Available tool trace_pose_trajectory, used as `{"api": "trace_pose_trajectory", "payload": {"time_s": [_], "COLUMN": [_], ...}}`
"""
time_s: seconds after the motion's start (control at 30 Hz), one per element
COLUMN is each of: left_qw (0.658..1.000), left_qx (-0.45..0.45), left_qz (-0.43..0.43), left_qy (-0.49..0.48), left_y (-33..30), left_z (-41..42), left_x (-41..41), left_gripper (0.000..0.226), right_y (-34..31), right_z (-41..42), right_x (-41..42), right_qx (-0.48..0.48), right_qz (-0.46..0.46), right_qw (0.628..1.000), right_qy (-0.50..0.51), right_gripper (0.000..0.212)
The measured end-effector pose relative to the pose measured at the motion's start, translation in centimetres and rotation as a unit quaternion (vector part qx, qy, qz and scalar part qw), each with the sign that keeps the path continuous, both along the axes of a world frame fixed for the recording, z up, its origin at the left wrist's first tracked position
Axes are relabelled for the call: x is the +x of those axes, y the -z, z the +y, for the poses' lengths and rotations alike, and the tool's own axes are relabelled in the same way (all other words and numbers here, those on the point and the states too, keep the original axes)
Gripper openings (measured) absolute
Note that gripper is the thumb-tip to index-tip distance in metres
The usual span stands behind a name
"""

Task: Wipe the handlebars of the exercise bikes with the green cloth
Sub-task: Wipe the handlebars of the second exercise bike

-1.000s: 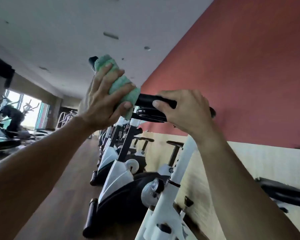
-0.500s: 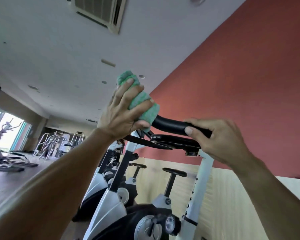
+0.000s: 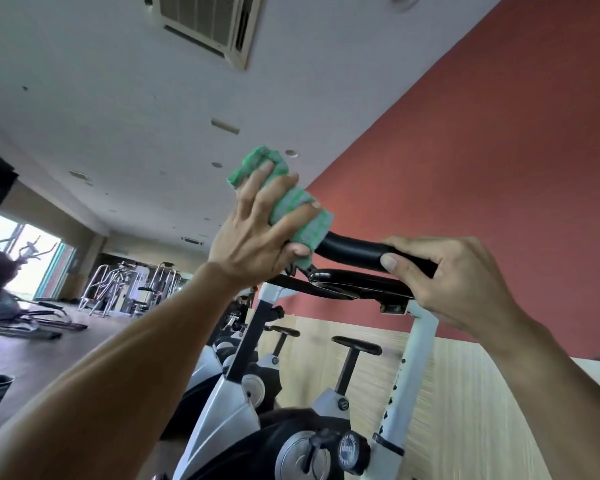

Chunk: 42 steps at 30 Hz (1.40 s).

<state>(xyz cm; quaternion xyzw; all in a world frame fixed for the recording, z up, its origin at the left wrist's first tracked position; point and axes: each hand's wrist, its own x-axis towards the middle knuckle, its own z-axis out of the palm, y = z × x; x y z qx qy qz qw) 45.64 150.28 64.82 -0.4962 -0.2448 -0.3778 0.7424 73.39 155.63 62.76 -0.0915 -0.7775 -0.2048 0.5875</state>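
Two bare hands up on one black, rubbery curved handlebar (image 3: 357, 249) of nearest white-framed exercise bike (image 3: 413, 368). Left hand (image 3: 257, 233) curled tight around folded green terry cloth (image 3: 293, 202), fingers (image 3: 278, 188) spread over its nubbly pile, thumb tucked beneath, cloth wrapped over upturned left end of bar. Right hand (image 3: 461, 289) closed around bar's right stretch, thumb lying flat along smooth top. Glossy black flat console plate (image 3: 354, 284) just under bar, atop white metal stem. Behind, against pale wood-grain panelling (image 3: 465, 410) and matte red wall (image 3: 482, 150), more bikes with black padded saddles (image 3: 355, 344) in a row.
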Motion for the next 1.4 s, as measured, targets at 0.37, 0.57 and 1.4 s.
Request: {"api": "trace_pose_trajectory", "payload": {"time_s": [0.37,0.57,1.4], "left_qw": [0.999,0.988,0.939], "left_qx": [0.002,-0.062,-0.242], "left_qz": [-0.028,-0.134,-0.185], "left_qy": [-0.038,-0.043,-0.157], "left_y": [2.4,-0.5,2.0], "left_z": [0.7,-3.7,-6.1], "left_x": [2.9,0.8,9.0], "left_gripper": [0.048,0.052,0.042], "right_y": [-0.4,-0.4,-2.2], "right_z": [0.1,0.0,-0.3], "right_x": [-0.1,0.0,1.7], "right_qx": [0.004,-0.016,-0.122], "right_qz": [0.003,-0.016,-0.101], "right_qw": [1.0,1.0,0.985], "right_qy": [0.006,0.021,-0.063], "right_gripper": [0.03,0.038,0.035]}}
